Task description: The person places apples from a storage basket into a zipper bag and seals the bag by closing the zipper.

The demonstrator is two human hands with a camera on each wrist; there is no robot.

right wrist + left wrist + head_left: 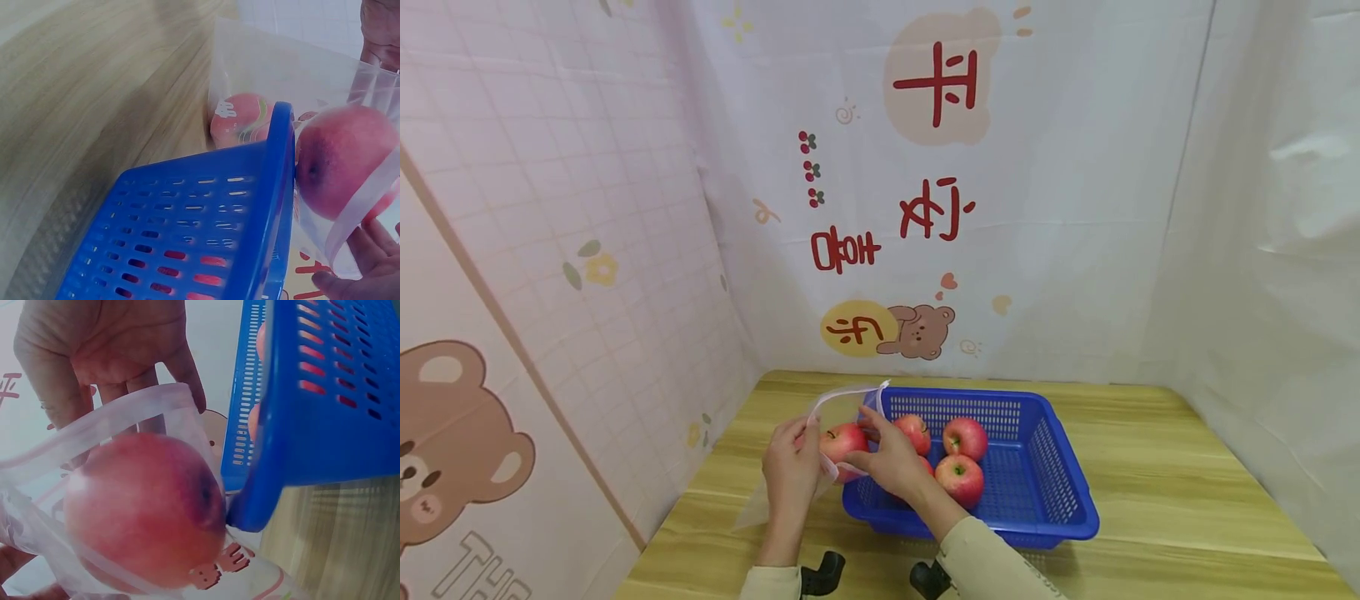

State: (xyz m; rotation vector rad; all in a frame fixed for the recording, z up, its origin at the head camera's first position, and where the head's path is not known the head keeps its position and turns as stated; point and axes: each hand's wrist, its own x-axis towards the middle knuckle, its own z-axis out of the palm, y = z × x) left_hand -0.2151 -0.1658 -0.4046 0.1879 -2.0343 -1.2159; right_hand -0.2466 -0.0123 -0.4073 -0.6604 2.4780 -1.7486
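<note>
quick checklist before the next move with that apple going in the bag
1. Bag mouth open: ok, rim spread wide.
2. Left hand pinching the bag edge: ok.
3. Right hand on the apple: ok, at the bag mouth.
4. Apple past the rim: ok, the wrist views show plastic around it.
5. Apple fully settled at the bag bottom: cannot tell.
6. Basket flat on the table, three more apples showing inside: ok.

**Materials and Surface Finish**

Bag (125, 419): thin clear plastic film, glossy, creased. Apple (140, 509) inside: smooth red skin with a soft sheen. Basket (1037, 492): rigid blue moulded plastic, perforated, semi-gloss. Surface (1187, 500): light wood grain, probably laminate, matt. Backdrop (1075, 208): printed sheet, wrinkled, apparently cloth.
</note>
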